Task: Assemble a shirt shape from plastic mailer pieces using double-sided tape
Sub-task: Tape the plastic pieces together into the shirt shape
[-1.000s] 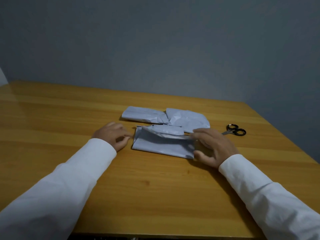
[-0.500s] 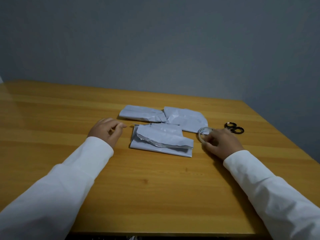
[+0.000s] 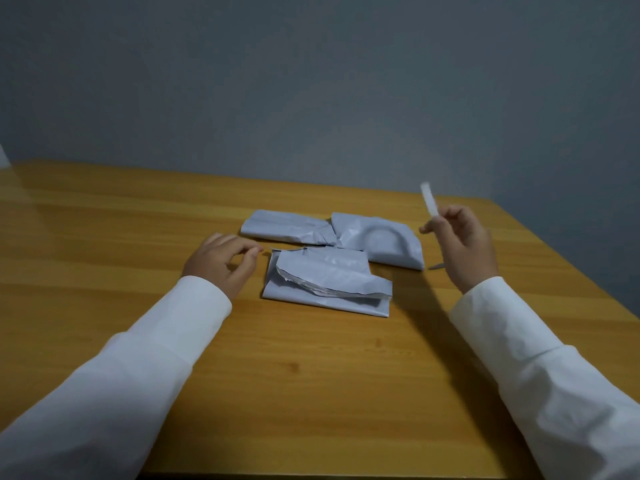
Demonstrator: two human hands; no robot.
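Observation:
Three grey plastic mailer pieces lie on the wooden table (image 3: 311, 393). The largest folded piece (image 3: 329, 285) is nearest me, its torn top flap lifted a little. Behind it lie a left piece (image 3: 284, 228) and a right piece (image 3: 381, 242), meeting in the middle. My right hand (image 3: 464, 244) is raised above the table to the right of them and pinches a white roll of tape (image 3: 429, 202), seen edge-on and blurred. A curved shadow of the roll falls on the right piece. My left hand (image 3: 221, 261) rests on the table left of the large piece, fingers loosely curled, holding nothing.
The metal tip of the scissors (image 3: 435, 266) pokes out from behind my right wrist; the handles are hidden. A grey wall stands behind the table. The table's right edge runs diagonally close to my right arm.
My right hand has lifted the tape roll off the table into the air. The scissors' handles are now hidden behind it. My left hand has stayed beside the large piece.

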